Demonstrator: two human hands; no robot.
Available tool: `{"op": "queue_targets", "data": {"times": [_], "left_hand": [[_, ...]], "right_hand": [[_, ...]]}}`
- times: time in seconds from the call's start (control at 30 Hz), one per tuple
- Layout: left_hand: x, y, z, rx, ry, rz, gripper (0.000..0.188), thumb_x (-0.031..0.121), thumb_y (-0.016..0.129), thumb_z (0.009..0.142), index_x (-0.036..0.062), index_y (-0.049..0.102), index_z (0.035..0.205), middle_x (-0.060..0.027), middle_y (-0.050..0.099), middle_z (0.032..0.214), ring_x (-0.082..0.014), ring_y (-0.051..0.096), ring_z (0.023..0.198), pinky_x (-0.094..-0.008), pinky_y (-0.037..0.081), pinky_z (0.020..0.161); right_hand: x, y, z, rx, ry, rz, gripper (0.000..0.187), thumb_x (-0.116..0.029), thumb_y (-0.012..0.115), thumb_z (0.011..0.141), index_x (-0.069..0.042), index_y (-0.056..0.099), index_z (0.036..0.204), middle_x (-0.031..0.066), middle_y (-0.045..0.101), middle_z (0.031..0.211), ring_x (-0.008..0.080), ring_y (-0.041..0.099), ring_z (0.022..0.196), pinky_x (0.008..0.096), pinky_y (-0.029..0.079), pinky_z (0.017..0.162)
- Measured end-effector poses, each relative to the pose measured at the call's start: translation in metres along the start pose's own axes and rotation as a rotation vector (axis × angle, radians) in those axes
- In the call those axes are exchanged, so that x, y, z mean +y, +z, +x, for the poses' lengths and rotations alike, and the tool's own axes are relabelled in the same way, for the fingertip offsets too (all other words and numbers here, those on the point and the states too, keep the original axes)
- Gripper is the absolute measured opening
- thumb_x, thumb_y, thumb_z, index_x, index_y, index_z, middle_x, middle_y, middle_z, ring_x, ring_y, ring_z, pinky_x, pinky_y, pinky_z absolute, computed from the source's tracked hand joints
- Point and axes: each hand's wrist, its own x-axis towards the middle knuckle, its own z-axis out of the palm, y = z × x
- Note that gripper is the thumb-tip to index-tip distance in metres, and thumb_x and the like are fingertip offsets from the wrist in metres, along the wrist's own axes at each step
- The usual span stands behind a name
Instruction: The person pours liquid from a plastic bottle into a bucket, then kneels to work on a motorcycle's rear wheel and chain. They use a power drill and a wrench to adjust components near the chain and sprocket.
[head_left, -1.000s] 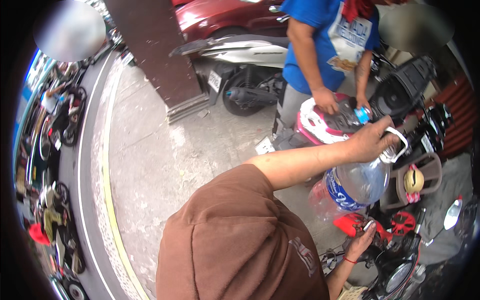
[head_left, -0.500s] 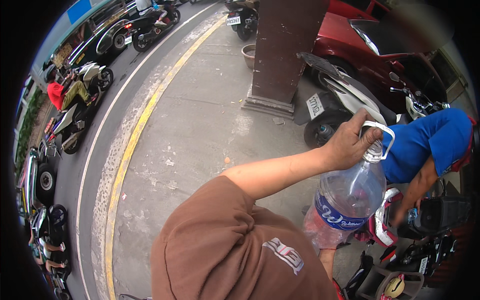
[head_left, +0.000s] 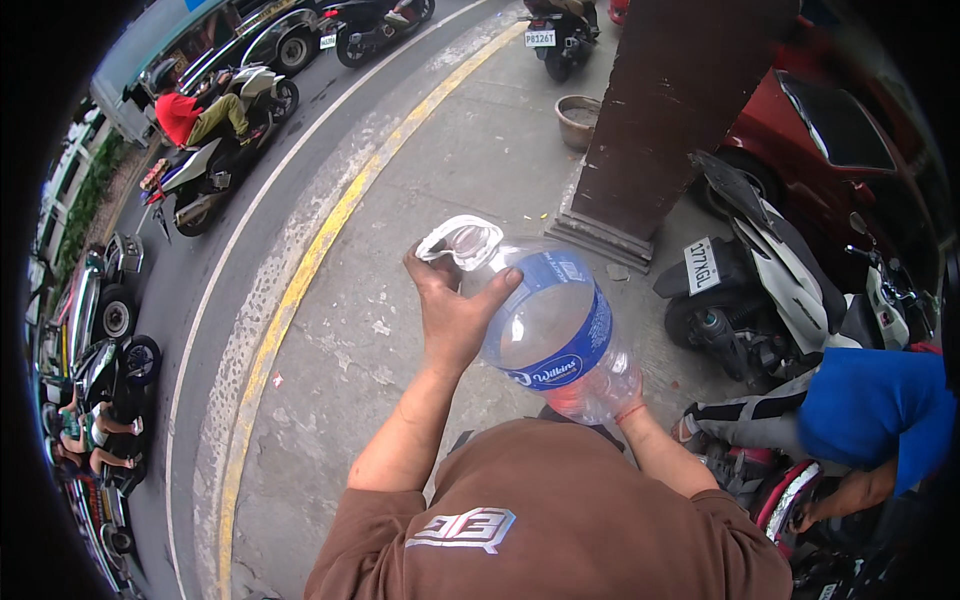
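Note:
A large clear plastic water bottle with a blue label lies tilted in front of my chest, its neck toward the left and its base toward the right. My left hand grips it by the neck and shoulder, thumb over the shoulder, beside the white handle ring. At the base my right hand supports it, with most of the fingers hidden behind the plastic. Reddish colour shows through the lower part; I cannot tell whether it is inside or behind.
A person in a blue shirt bends over a pink-and-white motorcycle at the right. Beyond are a parked scooter, a brown pillar, a pot and a red car. Left of the yellow kerb line, motorcycles and vehicles occupy the road.
The bottle has swung from my right side to in front of me, tipping from upright to tilted. My left hand has shifted from the handle's top to the neck. The view has turned rightward.

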Motion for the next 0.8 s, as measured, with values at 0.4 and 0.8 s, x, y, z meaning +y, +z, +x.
{"op": "queue_targets", "data": {"times": [0.4, 0.8], "left_hand": [[-0.086, -0.047, 0.233, -0.146, -0.102, 0.049, 0.053, 0.023, 0.082, 0.074, 0.0011, 0.053, 0.113, -0.0201, 0.066, 0.121, -0.0205, 0.064, 0.098, -0.0345, 0.051, 0.087], [-0.136, -0.045, 0.493, -0.154, -0.101, 0.698, 0.048, 0.021, 0.079, 0.084, -0.0033, 0.051, 0.114, -0.0135, 0.07, 0.103, -0.0181, 0.067, 0.093, -0.0305, 0.052, 0.085]], "right_hand": [[-0.019, -0.03, 0.28, 0.461, 0.15, 0.032, 0.071, -0.056, 0.032, 0.1, -0.003, 0.043, 0.145, 0.0216, 0.053, 0.141, 0.0366, 0.053, 0.128, 0.0519, 0.041, 0.108], [-0.175, -0.035, 0.444, 0.773, 0.14, -0.586, 0.09, -0.066, 0.029, 0.098, -0.007, -0.008, 0.156, 0.0355, 0.046, 0.141, 0.0457, 0.049, 0.13, 0.0511, 0.037, 0.111]]}}
